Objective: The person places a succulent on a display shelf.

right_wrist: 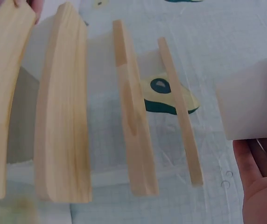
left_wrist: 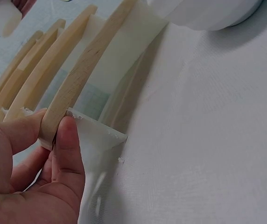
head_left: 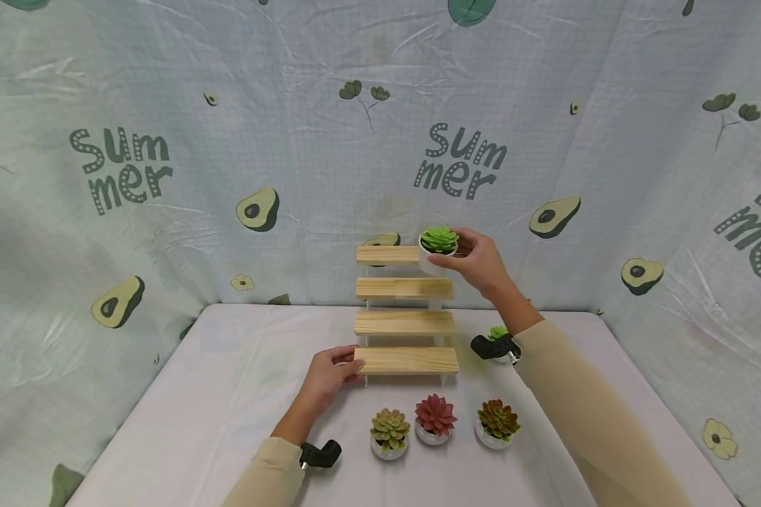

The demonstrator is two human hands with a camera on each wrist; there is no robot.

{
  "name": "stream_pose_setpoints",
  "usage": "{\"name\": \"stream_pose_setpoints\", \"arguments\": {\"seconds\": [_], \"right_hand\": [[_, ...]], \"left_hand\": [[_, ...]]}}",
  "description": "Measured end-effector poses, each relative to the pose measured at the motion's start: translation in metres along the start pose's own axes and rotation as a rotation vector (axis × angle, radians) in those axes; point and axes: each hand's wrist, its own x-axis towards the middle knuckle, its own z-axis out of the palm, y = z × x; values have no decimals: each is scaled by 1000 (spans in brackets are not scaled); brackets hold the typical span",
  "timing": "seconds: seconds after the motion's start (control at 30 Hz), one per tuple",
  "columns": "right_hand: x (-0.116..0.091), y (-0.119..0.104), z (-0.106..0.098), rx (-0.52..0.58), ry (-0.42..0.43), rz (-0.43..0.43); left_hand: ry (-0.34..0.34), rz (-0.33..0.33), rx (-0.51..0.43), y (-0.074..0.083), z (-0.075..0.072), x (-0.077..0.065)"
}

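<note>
One beige sleeve (head_left: 596, 408) stretches right of the four-tier stand (head_left: 404, 322). Near the right end of its top step (head_left: 387, 255), the right hand (head_left: 483, 263) grips a green potted succulent (head_left: 440, 241); the left hand (head_left: 327, 377) pinches the lowest step (head_left: 406, 360) at its left end. Three more succulents (head_left: 435, 414) stand in front.

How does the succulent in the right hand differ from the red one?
The green succulent is bright green, while the red succulent is dusky red. The green one is held in the right hand; the red one stands on the table. Both sit in white pots.
</note>
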Motion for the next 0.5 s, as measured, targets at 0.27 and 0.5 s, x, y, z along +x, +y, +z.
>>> {"name": "stream_pose_setpoints", "arguments": {"seconds": [0.27, 0.5], "right_hand": [[17, -6, 14, 59, -15, -2], [32, -9, 26, 79, -5, -15]], "left_hand": [[2, 2, 8, 0, 0, 1], [2, 0, 14, -2, 0, 3]]}}
